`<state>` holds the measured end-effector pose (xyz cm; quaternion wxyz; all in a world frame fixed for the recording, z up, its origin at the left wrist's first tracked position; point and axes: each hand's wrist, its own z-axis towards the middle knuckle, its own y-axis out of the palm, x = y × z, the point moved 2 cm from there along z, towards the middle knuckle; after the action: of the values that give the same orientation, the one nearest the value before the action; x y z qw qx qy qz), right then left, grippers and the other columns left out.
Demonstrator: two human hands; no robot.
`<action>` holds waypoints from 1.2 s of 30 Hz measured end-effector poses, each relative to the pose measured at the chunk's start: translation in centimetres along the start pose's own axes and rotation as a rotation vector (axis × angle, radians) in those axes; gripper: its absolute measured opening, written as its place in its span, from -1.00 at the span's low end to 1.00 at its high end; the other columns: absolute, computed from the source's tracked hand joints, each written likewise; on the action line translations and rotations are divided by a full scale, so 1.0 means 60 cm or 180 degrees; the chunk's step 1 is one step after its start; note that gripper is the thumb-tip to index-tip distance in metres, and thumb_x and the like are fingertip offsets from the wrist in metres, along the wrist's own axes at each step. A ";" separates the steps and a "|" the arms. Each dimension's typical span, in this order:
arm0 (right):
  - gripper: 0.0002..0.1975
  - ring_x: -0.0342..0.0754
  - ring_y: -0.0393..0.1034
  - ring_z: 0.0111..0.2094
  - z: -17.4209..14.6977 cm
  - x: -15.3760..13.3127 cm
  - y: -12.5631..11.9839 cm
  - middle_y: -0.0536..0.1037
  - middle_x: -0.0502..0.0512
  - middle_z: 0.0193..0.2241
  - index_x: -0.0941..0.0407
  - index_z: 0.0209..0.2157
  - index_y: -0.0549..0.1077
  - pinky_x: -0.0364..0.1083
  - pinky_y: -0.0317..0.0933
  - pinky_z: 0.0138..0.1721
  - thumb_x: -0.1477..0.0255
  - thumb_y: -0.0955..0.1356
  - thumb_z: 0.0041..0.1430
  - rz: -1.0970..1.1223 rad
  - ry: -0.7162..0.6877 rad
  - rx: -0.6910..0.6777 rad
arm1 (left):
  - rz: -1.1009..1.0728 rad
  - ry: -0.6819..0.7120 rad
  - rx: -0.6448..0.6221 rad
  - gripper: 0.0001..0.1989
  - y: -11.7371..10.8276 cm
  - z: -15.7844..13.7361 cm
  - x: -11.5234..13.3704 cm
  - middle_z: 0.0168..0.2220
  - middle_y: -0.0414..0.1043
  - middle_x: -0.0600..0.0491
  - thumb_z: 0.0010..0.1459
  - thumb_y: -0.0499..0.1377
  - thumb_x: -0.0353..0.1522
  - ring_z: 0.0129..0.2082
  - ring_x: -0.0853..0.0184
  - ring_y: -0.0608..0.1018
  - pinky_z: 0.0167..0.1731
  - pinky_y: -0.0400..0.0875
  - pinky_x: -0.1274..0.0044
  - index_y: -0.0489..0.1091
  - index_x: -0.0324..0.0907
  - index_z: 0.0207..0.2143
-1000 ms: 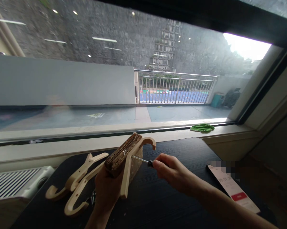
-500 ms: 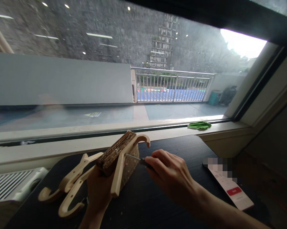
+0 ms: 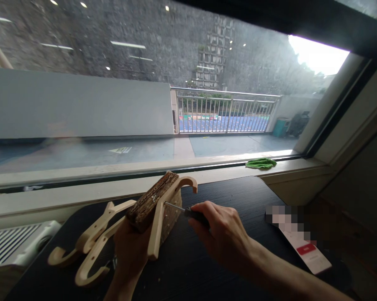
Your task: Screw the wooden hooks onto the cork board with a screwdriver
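Note:
My left hand [image 3: 130,244] is closed around the near end of a thick, brown, rough-edged layered block [image 3: 152,198], tilted up over the table. Against the block's right face lies a pale wooden coat hook [image 3: 158,225], its curved end at the top right. My right hand [image 3: 222,228] grips a screwdriver [image 3: 198,218] by its dark handle. The thin metal shaft points left, and its tip meets the hook near the middle; a screw there is too small to make out. Left of my left hand, two more wooden hooks [image 3: 96,229] lie on the table, partly overlapping.
The dark table [image 3: 238,196] stands against a window sill [image 3: 216,172]. On the sill lies a green cloth [image 3: 260,163]. A phone [image 3: 315,259] with a lit screen is at the right. At the left is a white radiator [image 3: 21,242].
My right hand has turned and shifted its grip, so more of the screwdriver's handle shows. The block and the hook stay almost where they were; the view has shifted slightly.

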<state>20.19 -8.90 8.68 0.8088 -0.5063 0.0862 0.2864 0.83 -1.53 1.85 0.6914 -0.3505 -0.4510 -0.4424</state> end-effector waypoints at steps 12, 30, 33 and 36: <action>-0.72 -0.22 0.19 -0.61 0.004 0.003 -0.006 0.41 -0.12 -0.57 0.06 -0.14 0.28 -0.20 0.03 -0.51 0.42 0.28 0.06 0.0612 0.0630 -0.0336 | -0.0169 -0.0207 -0.0151 -0.64 0.003 0.002 0.006 -0.44 0.54 0.12 -0.34 0.35 -0.40 -0.45 0.26 0.54 -0.52 0.45 0.58 0.48 -0.19 -0.35; -0.82 -0.15 0.29 -0.43 -0.002 -0.004 -0.002 0.45 0.03 -0.39 0.11 -0.15 0.33 -0.14 0.07 -0.40 0.50 0.22 0.20 -0.0645 -0.0786 0.0256 | 0.0089 -0.0123 -0.0085 -0.63 0.002 0.000 0.002 -0.44 0.53 0.13 -0.31 0.33 -0.41 -0.41 0.27 0.53 -0.51 0.44 0.61 0.47 -0.19 -0.32; -0.85 -0.17 0.28 -0.47 0.003 -0.004 -0.002 0.44 0.01 -0.45 0.12 -0.22 0.35 -0.16 0.07 -0.42 0.41 0.23 0.19 0.0049 -0.0192 0.0178 | 0.0152 -0.0084 -0.0058 -0.63 0.002 -0.001 0.001 -0.42 0.53 0.12 -0.29 0.32 -0.39 -0.39 0.26 0.53 -0.48 0.43 0.61 0.47 -0.19 -0.30; -0.82 -0.22 0.20 -0.54 0.009 0.006 0.000 0.38 -0.04 -0.53 0.13 -0.28 0.35 -0.20 0.05 -0.51 0.32 0.24 0.17 0.1127 0.0693 -0.0199 | 0.0096 -0.0152 -0.0043 -0.61 0.002 -0.003 -0.001 -0.43 0.53 0.11 -0.32 0.34 -0.42 -0.40 0.26 0.53 -0.47 0.44 0.60 0.47 -0.21 -0.30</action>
<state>20.43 -8.27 8.78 0.7156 -0.5361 0.2517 0.3702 1.00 -1.63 1.72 0.6846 -0.3724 -0.4591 -0.4264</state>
